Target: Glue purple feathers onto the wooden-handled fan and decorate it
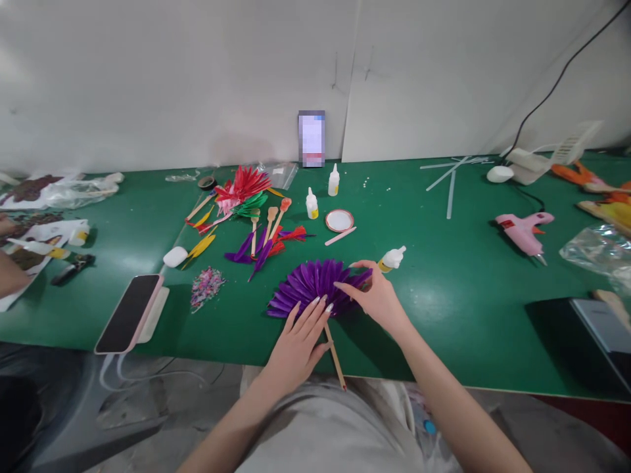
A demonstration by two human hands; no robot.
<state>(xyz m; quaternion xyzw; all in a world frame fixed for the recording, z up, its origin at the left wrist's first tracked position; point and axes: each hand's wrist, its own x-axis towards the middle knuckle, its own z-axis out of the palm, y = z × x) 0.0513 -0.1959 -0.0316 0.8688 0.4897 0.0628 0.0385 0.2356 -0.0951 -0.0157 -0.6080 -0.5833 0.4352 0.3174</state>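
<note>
A fan of purple feathers (305, 281) on a wooden stick (336, 358) lies at the front edge of the green table. My left hand (300, 341) rests flat over the lower middle of the feathers, fingers stretched out. At the fan's right side, my right hand (377, 295) pinches a purple feather between thumb and fingers. Just beyond that hand, a white glue bottle (392, 259) lies tilted on its side. Farther back are a small round dish (339, 221), a flat stick (340, 236) and two upright glue bottles (312, 203) (334, 180).
Left of centre are red feathers (244, 187), wooden sticks and confetti (207, 288). A phone (131, 314) lies at the front left. On the right are a pink glue gun (525, 233) and a black box (576, 341). Another person's arm (12, 276) shows at far left.
</note>
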